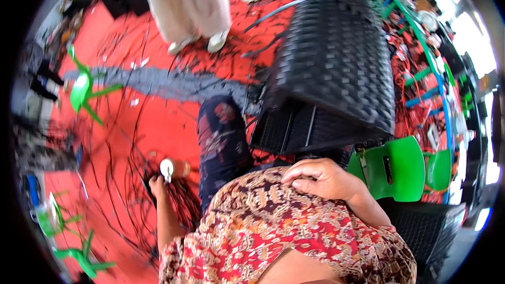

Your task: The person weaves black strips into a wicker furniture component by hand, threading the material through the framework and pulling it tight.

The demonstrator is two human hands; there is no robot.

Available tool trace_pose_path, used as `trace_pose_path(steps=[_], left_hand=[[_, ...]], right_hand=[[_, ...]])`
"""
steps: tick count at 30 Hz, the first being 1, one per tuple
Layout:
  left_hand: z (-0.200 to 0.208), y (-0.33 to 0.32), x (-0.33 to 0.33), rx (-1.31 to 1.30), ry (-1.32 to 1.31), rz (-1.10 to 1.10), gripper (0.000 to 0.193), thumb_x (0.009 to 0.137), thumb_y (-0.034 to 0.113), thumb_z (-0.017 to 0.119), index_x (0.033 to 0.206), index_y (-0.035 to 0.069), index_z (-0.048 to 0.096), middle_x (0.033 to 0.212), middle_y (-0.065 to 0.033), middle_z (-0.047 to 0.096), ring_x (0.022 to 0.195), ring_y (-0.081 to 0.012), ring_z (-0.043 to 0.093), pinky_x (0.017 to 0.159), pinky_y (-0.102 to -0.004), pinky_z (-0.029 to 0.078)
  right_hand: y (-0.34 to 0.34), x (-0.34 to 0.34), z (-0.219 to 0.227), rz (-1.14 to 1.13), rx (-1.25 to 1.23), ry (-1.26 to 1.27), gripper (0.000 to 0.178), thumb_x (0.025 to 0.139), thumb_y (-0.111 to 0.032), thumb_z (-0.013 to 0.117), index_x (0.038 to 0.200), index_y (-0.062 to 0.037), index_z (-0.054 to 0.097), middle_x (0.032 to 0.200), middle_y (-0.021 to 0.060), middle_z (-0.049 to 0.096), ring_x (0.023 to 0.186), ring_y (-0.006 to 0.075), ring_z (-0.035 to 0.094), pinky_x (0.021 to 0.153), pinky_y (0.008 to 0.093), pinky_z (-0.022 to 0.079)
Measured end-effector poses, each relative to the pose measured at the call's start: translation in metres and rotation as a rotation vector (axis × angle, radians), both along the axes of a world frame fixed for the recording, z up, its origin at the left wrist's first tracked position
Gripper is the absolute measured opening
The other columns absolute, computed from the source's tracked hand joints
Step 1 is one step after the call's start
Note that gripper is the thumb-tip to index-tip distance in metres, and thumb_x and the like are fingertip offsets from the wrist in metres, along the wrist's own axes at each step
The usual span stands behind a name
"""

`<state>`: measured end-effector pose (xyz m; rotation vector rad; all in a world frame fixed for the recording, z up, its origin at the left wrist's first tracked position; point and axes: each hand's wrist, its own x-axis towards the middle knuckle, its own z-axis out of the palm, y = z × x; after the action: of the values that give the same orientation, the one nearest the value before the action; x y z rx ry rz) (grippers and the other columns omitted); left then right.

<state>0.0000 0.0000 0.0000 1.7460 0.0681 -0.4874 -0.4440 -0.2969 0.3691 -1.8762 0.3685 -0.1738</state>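
Fingers of the left hand [157,186] look curled at dark strands [179,203] on the red floor [173,123], though from my distant seat I cannot tell whether they grip; a white-topped jar [179,169] is just beside. Rightward, I see the right hand [327,177] resting empty, fingers loosely bent, on the patterned top [284,208], then black woven furniture [336,58] (bulky) and a green chair [407,171].
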Motion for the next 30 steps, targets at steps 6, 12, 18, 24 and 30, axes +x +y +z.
trace_pose_path(steps=[6,12,18,24,30], left_hand=[[0.177,-0.114,-0.004,-0.327,-0.336,-0.187,0.016,0.088,0.009,0.053,0.104,0.005,0.056,0.081,-0.0012,0.056,0.069,-0.0103,0.055,0.066,-0.0248,0.048],[0.342,-0.256,-0.092,-0.679,-0.351,-0.733,0.017,0.089,0.005,0.050,0.098,-0.002,0.062,0.098,-0.0105,0.065,0.086,-0.0155,0.062,0.075,-0.0275,0.051],[0.434,-0.339,-0.163,-0.705,-0.648,-1.129,0.017,0.088,0.003,0.048,0.096,-0.002,0.062,0.099,-0.0069,0.063,0.093,-0.0140,0.057,0.085,-0.0274,0.044],[0.491,-0.397,-0.212,-0.660,-0.956,-1.478,0.014,0.085,0.004,0.053,0.095,0.000,0.064,0.104,-0.0085,0.063,0.101,-0.0178,0.056,0.091,-0.0297,0.040],[0.503,-0.456,-0.260,-0.446,-1.259,-1.669,0.019,0.086,0.009,0.057,0.101,0.000,0.063,0.114,-0.0108,0.060,0.108,-0.0216,0.055,0.094,-0.0321,0.040]], right_hand=[[0.007,-0.056,0.051,-0.040,-0.078,-0.135,0.019,0.086,-0.011,0.060,0.102,-0.0019,0.063,0.101,0.0117,0.064,0.092,0.0230,0.063,0.080,0.0311,0.049],[-0.010,-0.109,0.099,-0.149,0.049,-0.549,0.014,0.083,0.003,0.054,0.091,0.0070,0.065,0.091,0.0185,0.066,0.084,0.0251,0.064,0.074,0.0323,0.050],[-0.057,-0.107,0.123,-0.716,-0.505,-0.426,0.009,0.086,-0.002,0.056,0.092,0.0019,0.062,0.088,0.0074,0.062,0.077,0.0114,0.060,0.068,0.0239,0.049],[-0.140,-0.088,0.120,-0.890,-0.409,-0.367,0.014,0.087,-0.005,0.056,0.097,0.0029,0.061,0.087,0.0042,0.061,0.075,0.0085,0.058,0.068,0.0236,0.048],[-0.194,-0.079,0.081,-0.944,-0.479,-0.303,0.019,0.087,-0.006,0.057,0.103,0.0016,0.060,0.088,0.0125,0.065,0.081,0.0148,0.062,0.074,0.0281,0.049]])
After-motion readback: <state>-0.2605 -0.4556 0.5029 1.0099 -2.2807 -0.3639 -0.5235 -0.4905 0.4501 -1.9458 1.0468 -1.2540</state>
